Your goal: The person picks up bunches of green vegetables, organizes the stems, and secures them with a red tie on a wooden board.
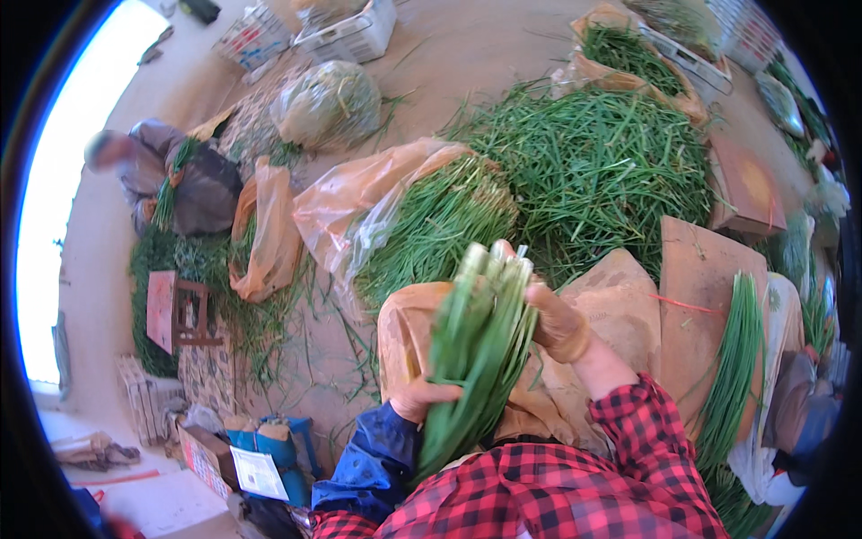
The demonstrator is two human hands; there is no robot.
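Observation:
A thick bunch of garlic chives [478, 346] is held over my lap, its pale cut ends up and its green leaves hanging down toward my body. My left hand [424, 397] is closed round the leafy lower part, thumb across the front. Near the pale ends, my right hand [557, 322] grips the bunch from the right side; some of its fingers are hidden behind the stalks. Tan sheeting [620, 301] covers my knees. Just beyond, an orange plastic bag [359, 202] lies open beside a stack of aligned chives [440, 225].
A large loose heap of chives [602, 171] spreads ahead. At right, long chives [732, 368] lie on a brown board [705, 260] beside a cardboard box [745, 184]. A co-worker [184, 175] sits at far left holding greens, near a small wooden stool [180, 310]. White crates [350, 36] stand behind.

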